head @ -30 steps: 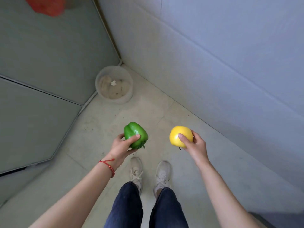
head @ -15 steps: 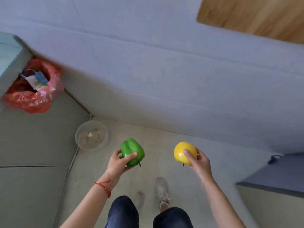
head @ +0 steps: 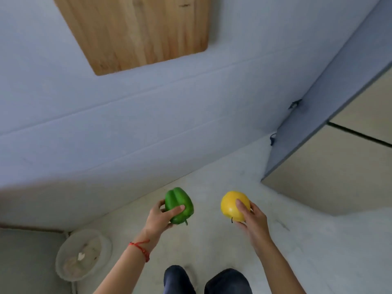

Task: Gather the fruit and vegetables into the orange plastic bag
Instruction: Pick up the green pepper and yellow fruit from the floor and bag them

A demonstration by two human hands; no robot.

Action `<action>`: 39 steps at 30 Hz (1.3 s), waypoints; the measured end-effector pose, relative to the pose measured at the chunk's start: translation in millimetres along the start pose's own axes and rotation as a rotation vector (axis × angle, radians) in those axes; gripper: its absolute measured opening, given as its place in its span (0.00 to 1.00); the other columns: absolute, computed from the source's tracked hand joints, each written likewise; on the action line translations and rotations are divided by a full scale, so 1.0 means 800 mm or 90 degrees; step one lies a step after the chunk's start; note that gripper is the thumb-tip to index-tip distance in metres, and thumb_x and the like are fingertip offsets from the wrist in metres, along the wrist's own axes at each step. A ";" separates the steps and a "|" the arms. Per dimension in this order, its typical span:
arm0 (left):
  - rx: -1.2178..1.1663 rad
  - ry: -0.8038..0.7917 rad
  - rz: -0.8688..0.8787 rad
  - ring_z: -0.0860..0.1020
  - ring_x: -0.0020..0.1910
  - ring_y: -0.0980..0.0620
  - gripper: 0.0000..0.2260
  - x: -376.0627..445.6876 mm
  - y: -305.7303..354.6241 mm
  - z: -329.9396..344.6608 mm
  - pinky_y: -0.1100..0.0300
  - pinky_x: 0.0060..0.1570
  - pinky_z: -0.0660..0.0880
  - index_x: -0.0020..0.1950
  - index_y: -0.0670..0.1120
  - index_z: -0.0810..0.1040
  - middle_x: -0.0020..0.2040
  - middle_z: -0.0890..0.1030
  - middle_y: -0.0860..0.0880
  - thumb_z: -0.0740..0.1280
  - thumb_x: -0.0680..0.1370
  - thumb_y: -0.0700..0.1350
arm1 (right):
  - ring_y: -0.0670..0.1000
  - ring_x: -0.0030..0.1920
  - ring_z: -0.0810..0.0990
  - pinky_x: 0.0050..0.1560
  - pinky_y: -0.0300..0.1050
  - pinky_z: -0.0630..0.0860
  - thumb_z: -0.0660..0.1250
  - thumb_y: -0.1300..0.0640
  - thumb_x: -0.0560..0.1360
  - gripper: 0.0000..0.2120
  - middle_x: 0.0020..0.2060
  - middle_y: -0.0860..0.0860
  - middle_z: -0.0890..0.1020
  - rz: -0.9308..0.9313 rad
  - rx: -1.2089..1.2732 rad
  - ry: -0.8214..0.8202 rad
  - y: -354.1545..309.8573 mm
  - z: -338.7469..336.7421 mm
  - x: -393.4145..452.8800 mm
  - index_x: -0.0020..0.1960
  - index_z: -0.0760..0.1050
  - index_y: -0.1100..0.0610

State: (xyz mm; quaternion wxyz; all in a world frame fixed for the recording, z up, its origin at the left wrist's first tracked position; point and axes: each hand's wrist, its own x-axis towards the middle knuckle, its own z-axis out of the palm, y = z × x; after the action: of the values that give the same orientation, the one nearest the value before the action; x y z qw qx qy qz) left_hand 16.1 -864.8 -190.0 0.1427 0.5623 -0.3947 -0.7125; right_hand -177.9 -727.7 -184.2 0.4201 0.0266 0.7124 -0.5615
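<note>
My left hand (head: 158, 217) grips a green bell pepper (head: 179, 204), thumb across its front, stem pointing down. My right hand (head: 253, 219) holds a round yellow fruit (head: 233, 203) with a short dark stem at its underside, thumb on its front. Both are carried in the air above the pale floor, about a hand's width apart. The orange plastic bag is out of view.
A wooden board (head: 135, 28) lies on the blue-grey counter (head: 106, 128) ahead. A round white tub (head: 81, 254) stands on the floor at the lower left. A beige cabinet (head: 331, 172) with a blue-grey side panel rises on the right. My knees (head: 203, 281) show at the bottom.
The view has swung right and up: the orange bag left the frame at the left, the wooden board and right cabinet came in. Both hands keep their hold on the pepper and the fruit.
</note>
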 end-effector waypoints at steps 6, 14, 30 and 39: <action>0.136 -0.129 0.023 0.78 0.43 0.50 0.28 -0.015 0.006 0.118 0.59 0.36 0.74 0.66 0.42 0.65 0.52 0.76 0.43 0.72 0.70 0.41 | 0.55 0.51 0.76 0.46 0.52 0.78 0.70 0.59 0.71 0.14 0.53 0.57 0.75 -0.022 0.131 0.140 -0.013 -0.112 -0.037 0.55 0.72 0.58; 0.249 -0.287 0.000 0.80 0.45 0.45 0.25 -0.069 -0.034 0.280 0.55 0.39 0.78 0.63 0.41 0.67 0.52 0.78 0.41 0.73 0.69 0.39 | 0.58 0.54 0.77 0.48 0.53 0.78 0.70 0.58 0.71 0.17 0.55 0.58 0.76 -0.054 0.244 0.288 0.017 -0.275 -0.093 0.58 0.73 0.59; 0.464 -0.537 0.005 0.79 0.50 0.44 0.26 -0.219 -0.165 0.564 0.53 0.44 0.79 0.64 0.41 0.67 0.57 0.76 0.39 0.73 0.69 0.41 | 0.56 0.51 0.77 0.43 0.48 0.79 0.71 0.57 0.70 0.14 0.54 0.58 0.76 -0.068 0.448 0.541 0.117 -0.554 -0.218 0.54 0.73 0.57; 0.540 -0.649 0.001 0.80 0.51 0.44 0.26 -0.262 -0.206 0.708 0.54 0.44 0.80 0.64 0.42 0.67 0.57 0.77 0.39 0.73 0.69 0.41 | 0.57 0.54 0.76 0.41 0.47 0.79 0.71 0.56 0.71 0.14 0.56 0.58 0.75 -0.076 0.518 0.640 0.127 -0.666 -0.227 0.55 0.74 0.57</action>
State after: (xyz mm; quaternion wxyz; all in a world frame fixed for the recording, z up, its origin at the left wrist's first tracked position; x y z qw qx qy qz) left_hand -393.5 -394.3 -133.0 -0.2950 0.1622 -0.6594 -0.6722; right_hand -311.9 -173.7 -140.5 -0.0403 0.4034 0.5527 -0.7282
